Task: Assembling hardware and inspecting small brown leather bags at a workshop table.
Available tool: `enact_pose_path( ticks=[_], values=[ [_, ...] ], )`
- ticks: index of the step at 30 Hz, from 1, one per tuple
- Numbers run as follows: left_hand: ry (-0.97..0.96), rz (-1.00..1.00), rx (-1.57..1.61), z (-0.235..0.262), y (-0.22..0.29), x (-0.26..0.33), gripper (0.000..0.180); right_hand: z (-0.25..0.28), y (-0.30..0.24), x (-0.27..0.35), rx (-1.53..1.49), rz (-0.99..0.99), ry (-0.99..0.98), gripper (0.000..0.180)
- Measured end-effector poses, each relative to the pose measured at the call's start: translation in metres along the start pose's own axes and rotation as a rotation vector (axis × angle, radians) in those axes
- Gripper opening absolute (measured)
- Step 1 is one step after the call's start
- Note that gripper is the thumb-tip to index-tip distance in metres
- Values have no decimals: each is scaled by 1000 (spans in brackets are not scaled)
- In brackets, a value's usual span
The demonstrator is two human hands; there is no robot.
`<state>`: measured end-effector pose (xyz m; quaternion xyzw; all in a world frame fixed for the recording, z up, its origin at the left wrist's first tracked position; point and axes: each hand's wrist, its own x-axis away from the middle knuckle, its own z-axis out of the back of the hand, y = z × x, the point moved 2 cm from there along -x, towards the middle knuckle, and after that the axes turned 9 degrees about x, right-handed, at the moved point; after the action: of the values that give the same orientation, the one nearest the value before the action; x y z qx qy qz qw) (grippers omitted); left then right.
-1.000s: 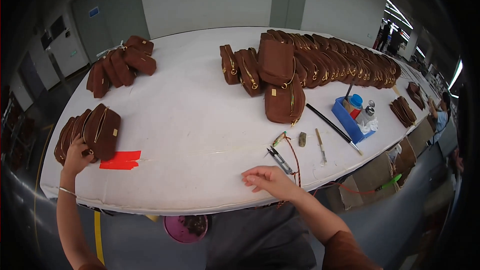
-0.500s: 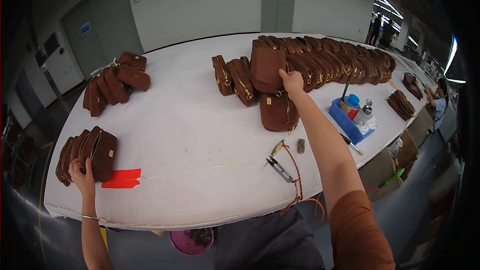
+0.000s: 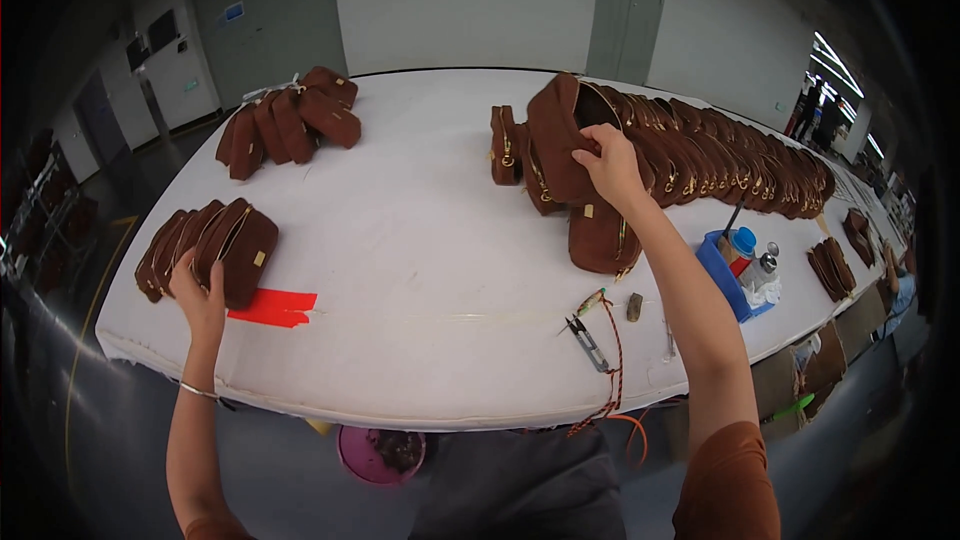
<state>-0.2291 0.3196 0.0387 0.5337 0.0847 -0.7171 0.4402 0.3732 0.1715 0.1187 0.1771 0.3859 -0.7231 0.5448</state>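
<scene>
Here, the right hand point(image 3: 608, 162) has a brown bag point(image 3: 556, 140) pinched at its edge between thumb and fingers. That bag is tilted at the near left end of a long row point(image 3: 725, 155) of similar ones; whether it is clear of those beneath cannot be told. Just below it, a lower bag point(image 3: 596, 242) lies on the white table point(image 3: 420, 240). Over at the left, the left hand point(image 3: 198, 290) touches the near side of a small stack point(image 3: 250, 250), thumb and fingers apart; how firmly it grips cannot be told. Red tape point(image 3: 275, 307) lies just beside that stack, and a cluster point(image 3: 290, 127) of bags sits farther back. Toward the near edge are snips point(image 3: 588, 343), a cord point(image 3: 619, 350) and a small block point(image 3: 635, 307). A blue tray point(image 3: 716, 267) with bottles stands right of the right forearm.
</scene>
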Motion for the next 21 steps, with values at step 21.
enact_pose_path(
  ticks=[21],
  values=[
    [-519, 56, 877, 36, 259, 95, 18, 59, -165, 200, 75, 832, -149, 25]
  ],
)
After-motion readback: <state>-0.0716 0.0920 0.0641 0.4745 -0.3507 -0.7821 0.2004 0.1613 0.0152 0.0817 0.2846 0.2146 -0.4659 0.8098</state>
